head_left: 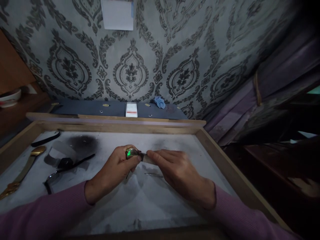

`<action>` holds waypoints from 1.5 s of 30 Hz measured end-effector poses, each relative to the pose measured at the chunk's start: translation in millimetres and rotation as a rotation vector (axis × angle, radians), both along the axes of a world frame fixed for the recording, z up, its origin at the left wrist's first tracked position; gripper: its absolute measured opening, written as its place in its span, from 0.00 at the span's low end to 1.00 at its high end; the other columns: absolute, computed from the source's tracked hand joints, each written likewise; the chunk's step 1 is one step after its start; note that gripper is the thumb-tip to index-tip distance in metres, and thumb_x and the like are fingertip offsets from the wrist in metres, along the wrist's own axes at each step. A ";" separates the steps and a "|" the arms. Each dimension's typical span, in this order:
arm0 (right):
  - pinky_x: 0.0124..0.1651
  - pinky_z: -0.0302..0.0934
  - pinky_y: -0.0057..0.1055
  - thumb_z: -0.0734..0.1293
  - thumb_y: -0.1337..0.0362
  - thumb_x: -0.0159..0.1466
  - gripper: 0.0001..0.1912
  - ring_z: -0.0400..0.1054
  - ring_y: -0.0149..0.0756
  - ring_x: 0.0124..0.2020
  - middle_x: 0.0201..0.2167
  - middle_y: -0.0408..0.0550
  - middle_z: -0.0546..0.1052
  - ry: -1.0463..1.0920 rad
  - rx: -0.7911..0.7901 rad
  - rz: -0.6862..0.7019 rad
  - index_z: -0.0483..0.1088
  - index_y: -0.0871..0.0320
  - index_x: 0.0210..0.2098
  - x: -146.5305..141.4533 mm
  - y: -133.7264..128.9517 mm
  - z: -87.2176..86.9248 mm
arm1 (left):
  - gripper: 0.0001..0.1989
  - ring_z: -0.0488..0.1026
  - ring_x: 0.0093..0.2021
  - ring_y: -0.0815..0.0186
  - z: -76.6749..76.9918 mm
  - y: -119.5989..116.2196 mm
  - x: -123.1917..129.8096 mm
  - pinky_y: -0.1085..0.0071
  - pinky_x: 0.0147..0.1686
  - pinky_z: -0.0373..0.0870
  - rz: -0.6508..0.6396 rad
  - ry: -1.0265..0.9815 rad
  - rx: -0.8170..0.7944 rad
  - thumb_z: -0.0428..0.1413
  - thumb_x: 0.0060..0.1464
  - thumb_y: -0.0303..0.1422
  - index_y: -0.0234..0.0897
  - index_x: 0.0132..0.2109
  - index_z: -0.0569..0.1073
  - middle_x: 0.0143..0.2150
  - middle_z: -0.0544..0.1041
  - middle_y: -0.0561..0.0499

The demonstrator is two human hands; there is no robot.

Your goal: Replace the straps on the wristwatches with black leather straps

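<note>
My left hand is closed around a wristwatch, its round case between thumb and fingers with a bright green glint on the face. From the case a flat grey-brown watch strap runs right into my right hand. The right fingers are pressed together over that strap, its far end hidden beneath them. Both hands are above the white surface of a wooden-rimmed tray. Below the right hand lies a thin metal tool, partly covered by the hand.
At left lie a gold watch, a black-strapped watch, a clear curved piece and a black strap. The tray's wooden rim stands raised. Behind it are a white card and a blue cloth.
</note>
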State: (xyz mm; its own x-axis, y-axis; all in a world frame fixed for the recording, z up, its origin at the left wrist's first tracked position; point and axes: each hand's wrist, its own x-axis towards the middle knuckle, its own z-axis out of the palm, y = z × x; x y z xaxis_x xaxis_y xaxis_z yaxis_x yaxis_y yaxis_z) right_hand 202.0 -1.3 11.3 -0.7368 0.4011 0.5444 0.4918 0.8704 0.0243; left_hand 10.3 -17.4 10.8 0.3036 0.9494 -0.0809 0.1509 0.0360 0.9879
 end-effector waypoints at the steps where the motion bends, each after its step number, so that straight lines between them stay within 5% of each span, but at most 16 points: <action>1: 0.28 0.65 0.29 0.50 0.73 0.70 0.16 0.71 0.34 0.26 0.28 0.52 0.77 0.001 0.007 -0.003 0.67 0.66 0.44 -0.3 -0.1 -0.9 | 0.14 0.51 0.18 0.74 -0.4 0.3 0.0 0.76 0.18 0.47 -0.001 -0.004 0.001 0.51 0.52 0.34 0.38 0.22 0.58 0.18 0.55 0.60; 16: 0.30 0.71 0.34 0.52 0.73 0.69 0.16 0.74 0.38 0.31 0.37 0.57 0.80 0.009 0.096 -0.017 0.69 0.69 0.47 0.6 -2.0 -7.9 | 0.14 0.50 0.19 0.75 -3.9 0.2 -2.8 0.76 0.18 0.47 -0.022 -0.012 -0.006 0.49 0.54 0.32 0.37 0.22 0.58 0.18 0.55 0.60; 30: 0.30 0.68 0.30 0.54 0.75 0.67 0.14 0.74 0.36 0.31 0.34 0.53 0.79 0.117 0.069 -0.054 0.67 0.66 0.47 2.2 -1.6 -13.7 | 0.15 0.48 0.18 0.75 1.4 3.7 -3.3 0.76 0.17 0.46 -0.007 0.000 -0.024 0.51 0.52 0.36 0.38 0.21 0.58 0.18 0.55 0.60; 38: 0.30 0.59 0.26 0.60 0.67 0.66 0.04 0.65 0.31 0.29 0.28 0.45 0.71 0.332 -0.540 -0.209 0.65 0.59 0.35 -7.2 -2.2 -2.6 | 0.14 0.48 0.17 0.76 0.1 4.1 -3.7 0.78 0.16 0.44 -0.033 -0.026 -0.011 0.50 0.52 0.35 0.37 0.21 0.58 0.17 0.55 0.60; 45: 0.27 0.53 0.25 0.64 0.61 0.62 0.09 0.57 0.27 0.24 0.21 0.40 0.65 0.460 -1.102 -0.116 0.70 0.61 0.30 -13.4 2.5 0.2 | 0.10 0.50 0.17 0.76 -4.6 3.9 -3.0 0.78 0.16 0.45 -0.052 -0.012 -0.032 0.50 0.50 0.32 0.36 0.23 0.61 0.17 0.56 0.60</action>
